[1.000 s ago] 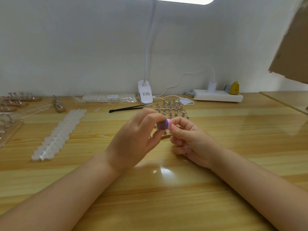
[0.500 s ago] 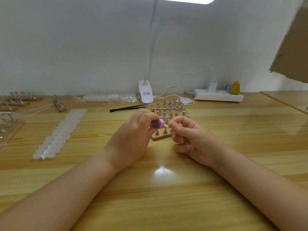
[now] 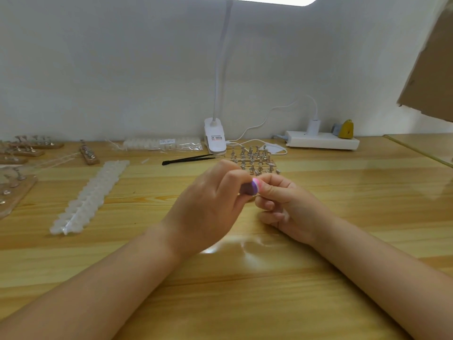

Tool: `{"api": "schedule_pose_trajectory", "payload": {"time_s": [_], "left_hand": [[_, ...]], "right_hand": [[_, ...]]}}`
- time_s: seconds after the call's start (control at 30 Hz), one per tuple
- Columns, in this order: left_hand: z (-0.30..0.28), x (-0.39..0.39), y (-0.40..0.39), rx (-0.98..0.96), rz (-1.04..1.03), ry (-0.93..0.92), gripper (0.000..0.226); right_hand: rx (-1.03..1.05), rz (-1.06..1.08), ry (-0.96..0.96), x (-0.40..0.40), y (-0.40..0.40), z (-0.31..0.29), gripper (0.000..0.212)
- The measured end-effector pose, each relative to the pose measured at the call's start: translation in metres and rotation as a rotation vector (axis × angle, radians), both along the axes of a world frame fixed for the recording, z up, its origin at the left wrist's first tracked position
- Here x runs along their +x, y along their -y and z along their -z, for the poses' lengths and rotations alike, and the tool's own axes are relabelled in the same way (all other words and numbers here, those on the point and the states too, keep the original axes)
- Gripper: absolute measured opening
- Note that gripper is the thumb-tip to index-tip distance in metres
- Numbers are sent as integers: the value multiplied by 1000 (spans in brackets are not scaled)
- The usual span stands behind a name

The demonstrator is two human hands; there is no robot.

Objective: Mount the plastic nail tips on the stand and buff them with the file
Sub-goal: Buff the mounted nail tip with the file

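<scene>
Left hand: the left hand [image 3: 208,207] curls finger and thumb round a small purple-and-pink buffing file block [image 3: 250,188].
Right hand: the right hand [image 3: 286,204] has curled fingers pinched against the file; what they hold is hidden.
Stand: a wooden stand with metal pegs [image 3: 255,160] sits just beyond both hands.
Nail tips: a long white strip of plastic nail tips [image 3: 90,197] lies well left of the left hand.

2 hands [image 3: 208,207], 1 file [image 3: 250,187], 1 tweezers [image 3: 187,159], 1 lamp [image 3: 215,138]

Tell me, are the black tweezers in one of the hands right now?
No, the black tweezers lie on the table behind the hands, while the left hand grips a purple file.
</scene>
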State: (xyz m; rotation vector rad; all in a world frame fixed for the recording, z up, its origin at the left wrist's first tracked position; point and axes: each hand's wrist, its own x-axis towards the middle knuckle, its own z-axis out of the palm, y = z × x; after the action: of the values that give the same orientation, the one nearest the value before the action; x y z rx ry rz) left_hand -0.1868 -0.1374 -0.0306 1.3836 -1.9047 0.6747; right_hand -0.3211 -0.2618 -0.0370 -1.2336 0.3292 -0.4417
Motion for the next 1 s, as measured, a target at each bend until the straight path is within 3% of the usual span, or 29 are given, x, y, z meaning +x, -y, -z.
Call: {"api": "schedule_pose_trajectory", "payload": {"time_s": [0.13,0.3,0.43,0.6,0.77,0.9,1.0], "left_hand": [[1,9,-1,38,-135,-104,20],[1,0,0,-30,15,-30,21],[2,6,-1,-20,-100,-82,22],[2,-3,0,-44,-2,-26,17],[1,8,-2,-29,-113,-87,17],[2,-1,0,-45,60,-69,20],[5,0,0,19,-2,-64,19]], "right_hand": [[29,-11,7,1,1,0,5],[5,-32,3,1,1,1,7],[38,-26,-11,1,2,-1,6],[18,-61,-7,1,2,0,5],[20,-115,-3,0,4,0,6],[29,-101,14,1,5,2,9],[10,-121,9,1,6,1,9]]}}
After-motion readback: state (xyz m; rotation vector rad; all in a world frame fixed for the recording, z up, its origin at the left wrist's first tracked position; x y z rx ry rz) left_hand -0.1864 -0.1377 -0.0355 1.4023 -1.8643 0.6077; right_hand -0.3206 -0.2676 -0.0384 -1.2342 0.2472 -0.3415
